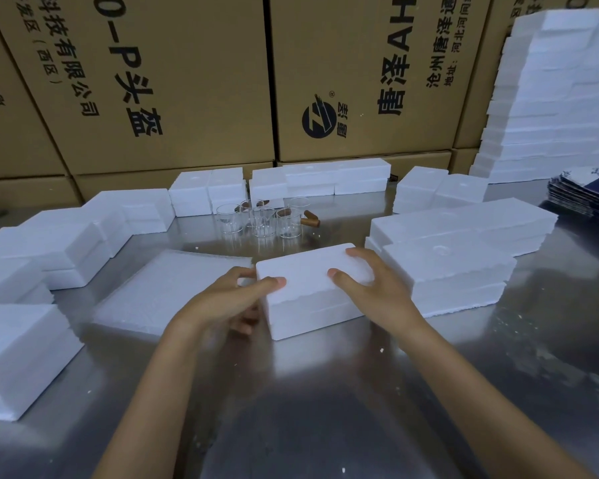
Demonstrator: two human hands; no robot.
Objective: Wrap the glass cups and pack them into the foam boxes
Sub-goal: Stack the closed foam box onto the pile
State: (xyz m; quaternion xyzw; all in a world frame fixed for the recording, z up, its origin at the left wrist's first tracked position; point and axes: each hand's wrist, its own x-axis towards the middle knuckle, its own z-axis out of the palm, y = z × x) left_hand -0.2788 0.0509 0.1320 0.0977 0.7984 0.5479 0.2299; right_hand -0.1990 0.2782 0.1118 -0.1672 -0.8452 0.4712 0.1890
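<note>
While the closed foam box (312, 288) stands on the metal surface (325, 392) in the near centre, the left hand (229, 299) and right hand (370, 288) grip its two ends, fingers curled over the lid. Glass cups (263, 221) stand unwrapped farther back, between other foam boxes (457, 257).

- Two forearms are showing bare from the bottom edge of the head view up to the wrists; no sleeve is reaching into the picture.
- The left hand (227, 299) is wearing nothing: no glove, ring or band is showing on it.
- The right hand (372, 288) is likewise going ungloved, with a plain wrist.
- The fingernails that are facing the camera are looking short and unpainted.
- The arms are appearing slender, widening toward the lower edge under the wide-angle lens.
</note>
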